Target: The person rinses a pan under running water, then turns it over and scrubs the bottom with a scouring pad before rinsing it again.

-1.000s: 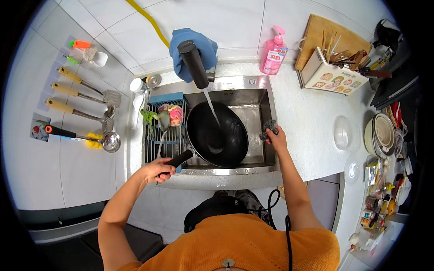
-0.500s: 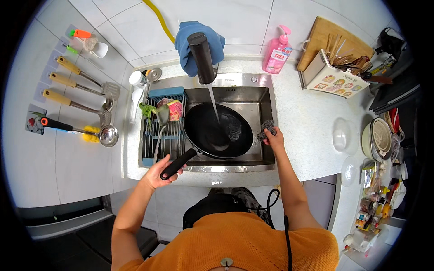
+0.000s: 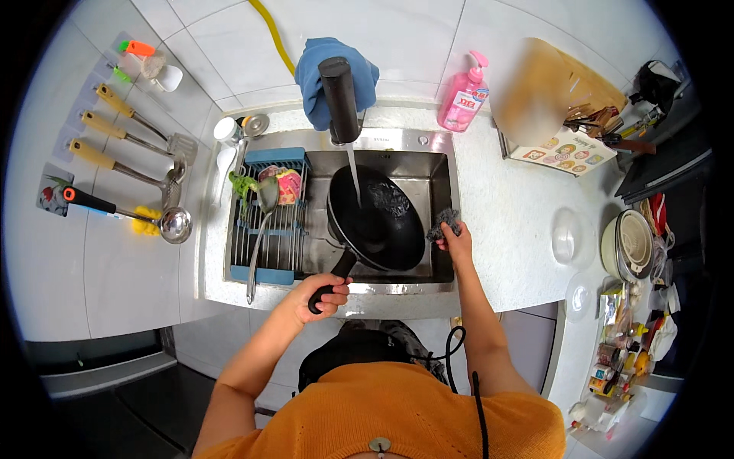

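Observation:
My left hand (image 3: 325, 294) is closed round the black handle of a frying pan (image 3: 382, 222), which is tilted down to the right inside the steel sink (image 3: 317, 252). Water runs from the dark faucet (image 3: 340, 99) into the pan, and some wet sheen shows on its inner surface. My right hand (image 3: 456, 237) pinches a grey steel wool scrubber (image 3: 443, 224) by the sink's right rim, apart from the pan. Left of the pan, a blue dish rack (image 3: 275, 157) sits over the sink, with a spatula-like metal spoon (image 3: 267, 199), a pink sponge-like piece (image 3: 289, 187) and green leaves (image 3: 243, 183).
A pink soap bottle (image 3: 464, 96) stands at the back of the white counter (image 3: 505, 214). A utensil holder (image 3: 562, 149) and a cutting board (image 3: 535, 88) are to its right. Ladles and turners (image 3: 126, 141) hang on the left wall. A blue cloth (image 3: 317, 69) drapes the faucet.
The pan has tipped to the right and its handle has swung right and nearer to me with my left hand, whose fingers have closed round it. My right hand still holds the scrubber.

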`<state>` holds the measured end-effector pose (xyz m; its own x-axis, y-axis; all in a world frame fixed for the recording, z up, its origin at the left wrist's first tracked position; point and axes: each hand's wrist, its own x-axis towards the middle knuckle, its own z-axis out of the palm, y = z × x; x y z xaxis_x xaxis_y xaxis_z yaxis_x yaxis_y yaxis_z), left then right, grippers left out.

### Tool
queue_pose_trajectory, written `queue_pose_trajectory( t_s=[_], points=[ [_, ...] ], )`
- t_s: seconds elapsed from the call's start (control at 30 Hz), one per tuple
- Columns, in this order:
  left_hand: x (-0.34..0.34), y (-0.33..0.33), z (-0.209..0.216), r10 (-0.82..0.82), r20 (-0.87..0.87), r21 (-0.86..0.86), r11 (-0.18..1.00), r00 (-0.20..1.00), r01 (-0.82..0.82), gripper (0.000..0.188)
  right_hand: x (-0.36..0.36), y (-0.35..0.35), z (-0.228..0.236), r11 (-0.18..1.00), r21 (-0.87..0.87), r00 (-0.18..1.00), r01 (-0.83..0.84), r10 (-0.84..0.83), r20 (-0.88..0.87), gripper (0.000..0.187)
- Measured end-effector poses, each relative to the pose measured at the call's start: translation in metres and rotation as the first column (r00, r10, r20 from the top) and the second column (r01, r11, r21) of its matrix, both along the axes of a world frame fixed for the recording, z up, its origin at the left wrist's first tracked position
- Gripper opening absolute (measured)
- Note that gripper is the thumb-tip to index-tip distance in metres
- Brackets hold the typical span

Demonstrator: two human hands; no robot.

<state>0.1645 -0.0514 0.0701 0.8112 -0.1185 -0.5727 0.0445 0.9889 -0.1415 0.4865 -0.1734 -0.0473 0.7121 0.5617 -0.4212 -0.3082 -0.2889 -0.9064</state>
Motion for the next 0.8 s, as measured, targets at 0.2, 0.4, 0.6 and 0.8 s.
queue_pose_trajectory(
  t_s=[0.2,0.4,0.6,0.8],
  points=[
    [0.012,0.022,0.053,-0.309,-0.403,0.462,0.743,0.861,0.483,0.015,0.006,-0.002,-0.008,0.999,0.032,0.999,0.010,-0.009,-0.045,0.040],
    [0.017,0.043,0.077,-0.370,-0.598,0.564,0.435,0.711,0.702,0.016,0.005,-0.001,-0.007,0.997,0.067,0.999,0.026,-0.023,-0.042,0.031],
    [0.010,0.045,0.086,-0.355,-0.714,0.587,0.167,0.604,0.792,0.014,0.003,-0.007,0.003,0.989,0.143,0.998,0.039,-0.031,-0.055,0.027],
    [0.012,0.039,0.093,-0.331,-0.737,0.594,0.098,0.589,0.799,0.014,0.013,0.012,0.016,0.989,0.055,0.894,-0.134,0.097,0.438,0.023]
  ],
)
